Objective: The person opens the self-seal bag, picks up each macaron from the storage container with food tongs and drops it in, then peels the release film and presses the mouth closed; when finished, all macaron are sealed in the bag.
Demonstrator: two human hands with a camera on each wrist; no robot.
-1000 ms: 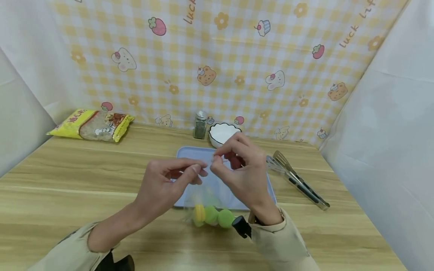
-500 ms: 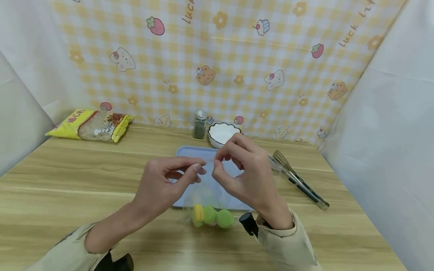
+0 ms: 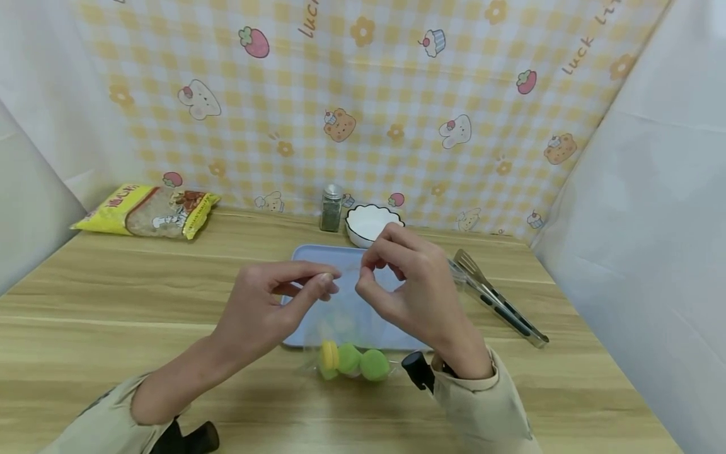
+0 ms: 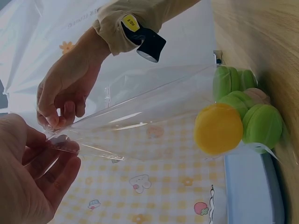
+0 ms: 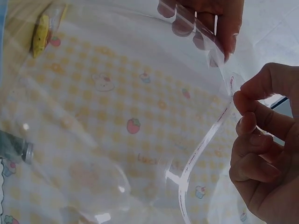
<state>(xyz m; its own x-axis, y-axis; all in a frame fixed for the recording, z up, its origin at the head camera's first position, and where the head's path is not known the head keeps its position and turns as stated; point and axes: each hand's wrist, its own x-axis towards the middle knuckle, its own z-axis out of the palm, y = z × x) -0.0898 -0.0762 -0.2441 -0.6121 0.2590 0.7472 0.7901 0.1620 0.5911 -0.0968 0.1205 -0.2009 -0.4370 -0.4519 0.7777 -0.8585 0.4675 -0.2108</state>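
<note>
A clear plastic bag [image 4: 154, 105] stretches from both hands down to several macarons at its bottom, green ones [image 3: 374, 364] and a yellow one [image 4: 218, 129] among them. My left hand [image 3: 269, 302] pinches the bag's upper edge between thumb and fingers. Just to the right, my right hand [image 3: 416, 287] pinches the top corner with thumb and forefinger, its other fingers curled. Along the bag's edge runs a narrow adhesive strip [image 5: 190, 168] with small red print, its upper end at the right fingertips. The filled bottom lies at the front of the blue tray [image 3: 317, 252].
Metal tongs [image 3: 499, 306] lie right of the tray. Behind it stand a white scalloped bowl [image 3: 358, 239] and a glass spice jar [image 3: 331, 211]. A yellow food packet [image 3: 150, 211] lies at the back left, before a checked cloth [image 3: 363, 82].
My right hand has moved slightly right, away from the left hand, widening the gap between their fingertips. The left hand keeps its pinch. The head view has shifted a little.
</note>
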